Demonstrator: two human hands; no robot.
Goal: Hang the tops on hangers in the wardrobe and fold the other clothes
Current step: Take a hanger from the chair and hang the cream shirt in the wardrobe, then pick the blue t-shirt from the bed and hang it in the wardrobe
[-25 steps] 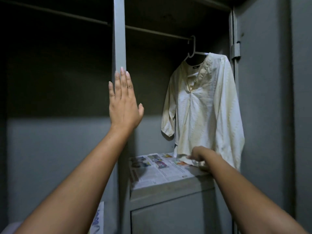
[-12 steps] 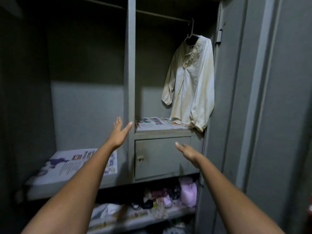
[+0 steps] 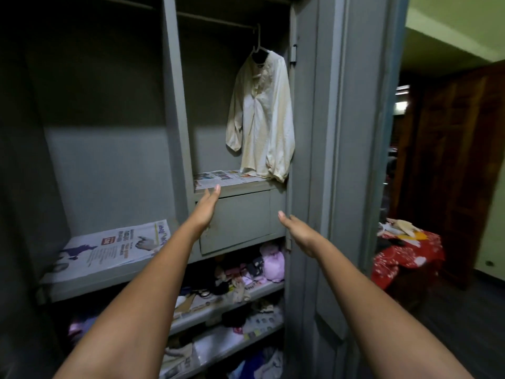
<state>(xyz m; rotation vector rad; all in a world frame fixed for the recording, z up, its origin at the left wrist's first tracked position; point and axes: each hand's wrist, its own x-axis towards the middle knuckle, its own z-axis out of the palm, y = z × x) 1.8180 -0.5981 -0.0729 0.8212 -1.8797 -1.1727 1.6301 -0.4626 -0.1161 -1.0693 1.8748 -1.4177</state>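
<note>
Two hands reach toward the open wardrobe (image 3: 175, 110), both with fingers straight and holding nothing: the left hand (image 3: 205, 207) is before the closed drawer (image 3: 240, 217), the right hand (image 3: 296, 232) near the door edge. A cream top (image 3: 263, 119) hangs on a white hanger (image 3: 257, 41) from the rail (image 3: 216, 21), its hem touching the newspaper (image 3: 218, 177). The lower shelves hold jumbled small clothes (image 3: 254, 266), too dim to tell apart. A red cloth pile (image 3: 404, 255) lies outside on the right, partly cut off by the door.

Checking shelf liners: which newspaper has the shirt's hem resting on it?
The right newspaper, on the ledge above the drawer; the cream shirt hangs onto it. The left newspaper lies lower, with nothing on it.
</note>
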